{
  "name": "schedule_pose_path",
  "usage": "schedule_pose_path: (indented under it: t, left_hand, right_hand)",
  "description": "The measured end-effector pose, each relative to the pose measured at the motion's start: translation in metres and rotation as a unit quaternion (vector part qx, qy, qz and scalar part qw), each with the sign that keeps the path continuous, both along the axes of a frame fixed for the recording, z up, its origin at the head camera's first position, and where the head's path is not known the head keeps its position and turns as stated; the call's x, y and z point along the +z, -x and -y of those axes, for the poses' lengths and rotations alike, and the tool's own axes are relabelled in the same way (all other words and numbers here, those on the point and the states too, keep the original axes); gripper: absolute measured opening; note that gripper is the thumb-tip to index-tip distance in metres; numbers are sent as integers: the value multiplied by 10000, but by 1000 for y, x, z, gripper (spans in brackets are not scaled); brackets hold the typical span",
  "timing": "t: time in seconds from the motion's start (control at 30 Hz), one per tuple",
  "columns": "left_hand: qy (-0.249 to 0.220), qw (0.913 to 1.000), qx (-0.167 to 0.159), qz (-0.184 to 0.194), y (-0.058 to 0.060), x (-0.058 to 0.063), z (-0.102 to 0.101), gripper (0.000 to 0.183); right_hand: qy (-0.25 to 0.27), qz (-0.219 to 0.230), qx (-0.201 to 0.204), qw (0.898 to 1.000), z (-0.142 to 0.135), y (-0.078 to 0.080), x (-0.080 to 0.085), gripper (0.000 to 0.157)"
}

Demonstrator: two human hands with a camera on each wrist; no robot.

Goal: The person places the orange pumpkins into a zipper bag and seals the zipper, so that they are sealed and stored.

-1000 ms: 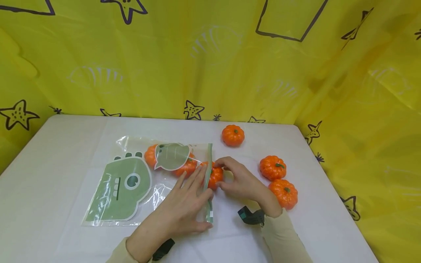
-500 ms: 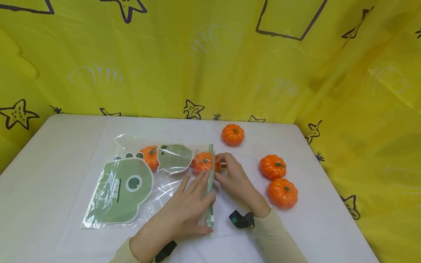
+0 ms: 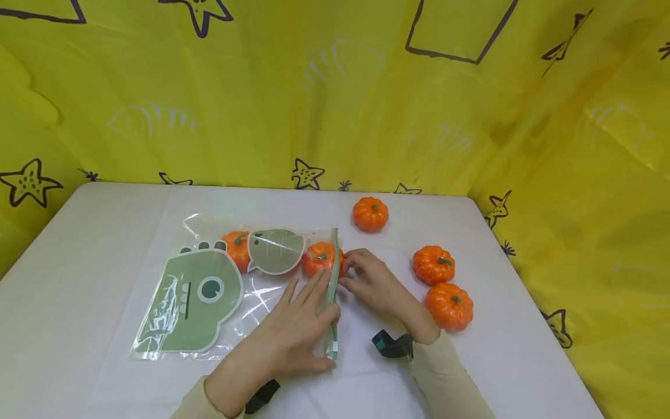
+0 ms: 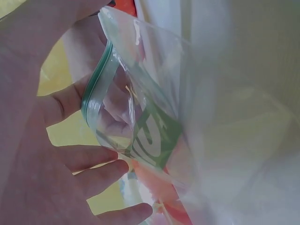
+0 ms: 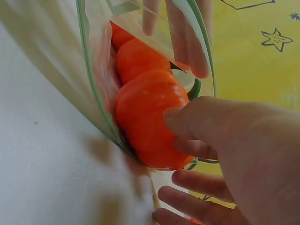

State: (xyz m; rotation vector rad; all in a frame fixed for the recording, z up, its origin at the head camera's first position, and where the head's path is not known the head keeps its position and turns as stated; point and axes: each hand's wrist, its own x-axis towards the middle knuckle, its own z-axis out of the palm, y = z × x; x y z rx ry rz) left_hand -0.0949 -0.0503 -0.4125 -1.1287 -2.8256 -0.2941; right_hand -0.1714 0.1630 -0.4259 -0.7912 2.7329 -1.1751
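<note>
A clear zip bag (image 3: 256, 291) with a green dinosaur print lies on the white table, its green-edged mouth toward the right. Inside, one small orange pumpkin (image 3: 237, 250) shows left of the fish-shaped print. Another pumpkin (image 3: 319, 259) sits just within the mouth; the right wrist view shows further orange behind it. My left hand (image 3: 295, 331) rests on the bag near its mouth with extended fingers. At the opening, my right hand (image 3: 374, 285) holds the mouth-side pumpkin, its thumb (image 5: 180, 119) on the orange side and the index finger partly hidden behind it.
One loose pumpkin (image 3: 370, 214) stands at the back. Two more, an upper pumpkin (image 3: 434, 265) and a lower pumpkin (image 3: 449, 306), sit close together to the right of my right hand. A yellow patterned curtain (image 3: 335, 105) hangs behind the table (image 3: 78, 262).
The pumpkin in my right hand has moved left and farther back into the bag. A middle pumpkin inside has slipped out of sight in the head view. My left hand stays on the bag.
</note>
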Motion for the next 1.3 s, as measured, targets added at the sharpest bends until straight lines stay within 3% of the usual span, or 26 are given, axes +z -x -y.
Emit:
schedule_pose_path:
  t: [0.43,0.73,1.03,1.3]
  left_hand:
    - [33,10000,-61,23,0,1,2,58]
    - [-10,9996,-22,281,0,3,1,57]
    - [18,9995,-1,304,1,4,5,57]
    - [-192,9995,60,249,1,2,5,57]
  right_hand:
    - [-599,64,225,9979,3,1,-1,43]
    - [-542,23,-31,9985,2,2,-3,39]
    - [-1176,187,-45,9929,7,0,-3,49]
    - [-1194,-49,-473,9917,-8,-6,12,43]
